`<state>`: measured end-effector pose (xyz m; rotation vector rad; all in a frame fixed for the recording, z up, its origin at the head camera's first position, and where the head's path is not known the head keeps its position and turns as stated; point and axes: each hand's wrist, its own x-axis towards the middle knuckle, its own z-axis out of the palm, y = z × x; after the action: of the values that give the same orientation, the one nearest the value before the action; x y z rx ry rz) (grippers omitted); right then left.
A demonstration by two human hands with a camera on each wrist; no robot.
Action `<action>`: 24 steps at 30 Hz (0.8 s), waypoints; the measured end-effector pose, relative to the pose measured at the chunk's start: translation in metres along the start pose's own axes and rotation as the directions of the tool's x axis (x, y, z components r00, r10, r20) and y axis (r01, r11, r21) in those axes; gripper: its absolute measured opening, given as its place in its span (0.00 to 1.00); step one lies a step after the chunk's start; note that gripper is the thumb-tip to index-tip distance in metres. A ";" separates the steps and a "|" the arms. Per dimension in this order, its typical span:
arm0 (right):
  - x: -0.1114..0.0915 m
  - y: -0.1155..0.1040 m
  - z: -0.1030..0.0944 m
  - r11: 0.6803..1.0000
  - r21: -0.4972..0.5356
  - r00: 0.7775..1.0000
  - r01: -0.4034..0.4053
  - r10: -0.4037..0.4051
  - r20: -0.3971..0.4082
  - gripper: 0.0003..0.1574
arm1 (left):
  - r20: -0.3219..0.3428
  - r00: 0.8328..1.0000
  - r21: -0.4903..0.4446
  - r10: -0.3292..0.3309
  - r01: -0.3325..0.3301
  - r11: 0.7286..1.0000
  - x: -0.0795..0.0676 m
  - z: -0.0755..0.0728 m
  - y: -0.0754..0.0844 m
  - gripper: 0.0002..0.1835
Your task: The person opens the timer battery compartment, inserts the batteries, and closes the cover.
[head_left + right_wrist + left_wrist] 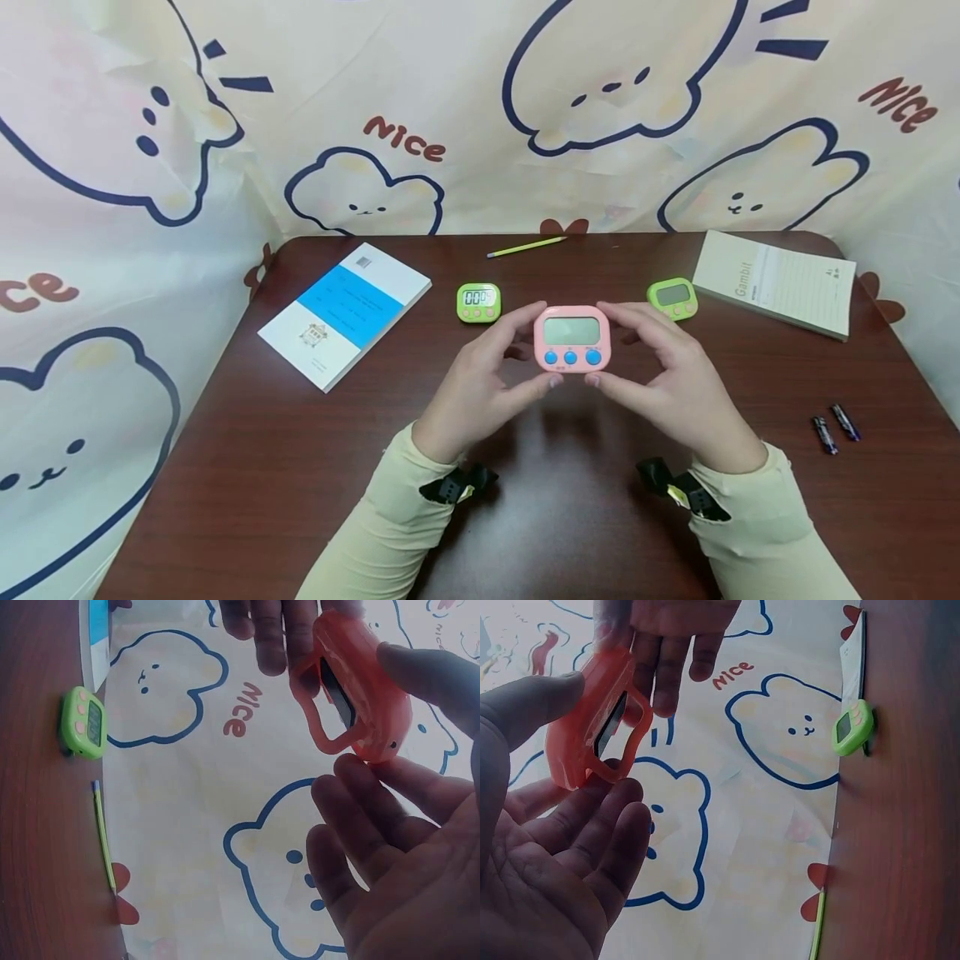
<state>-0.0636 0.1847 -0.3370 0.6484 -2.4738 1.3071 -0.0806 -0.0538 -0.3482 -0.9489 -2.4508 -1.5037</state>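
Between both hands, raised over the table, is a pink digital timer [572,339] with three blue buttons and a blank screen facing the head camera. My left hand [491,379] pinches its left side, thumb at the lower corner and index finger at the upper one. On the opposite side my right hand [671,375] pinches it the same way. Both wrist views show the back of the pink timer [581,731], with a loop-shaped stand [319,731] sticking out and a dark strip beside it. The other fingers of each hand are off the timer.
A green timer [478,302] showing digits stands behind the left hand; another green timer [672,298], screen blank, is behind the right. A blue-and-white book [348,312] lies left, a notepad [776,283] right, a pencil [527,247] at the back. Two batteries [825,435] lie at right.
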 end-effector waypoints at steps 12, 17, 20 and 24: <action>0.000 0.004 -0.003 0.995 -0.025 0.987 -0.096 0.092 -0.133 0.28 | -0.031 0.999 -0.042 -0.008 0.007 0.999 -0.001 -0.001 0.000 0.33; 0.000 0.004 -0.002 0.989 0.042 0.970 -0.144 0.150 -0.191 0.20 | -0.061 0.998 -0.099 0.003 -0.009 0.995 -0.003 -0.001 -0.001 0.20; 0.000 0.004 0.000 0.984 0.103 0.967 -0.147 0.165 -0.196 0.19 | -0.070 0.998 -0.119 0.000 -0.008 0.993 -0.003 -0.001 -0.001 0.15; 0.000 0.006 0.002 0.981 0.133 0.968 -0.142 0.166 -0.190 0.20 | -0.071 0.997 -0.119 -0.014 0.005 0.993 -0.003 -0.001 -0.001 0.14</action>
<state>-0.0666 0.1857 -0.3421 0.3338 -2.3354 1.5063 -0.0788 -0.0564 -0.3498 -0.8871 -2.3429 -1.6725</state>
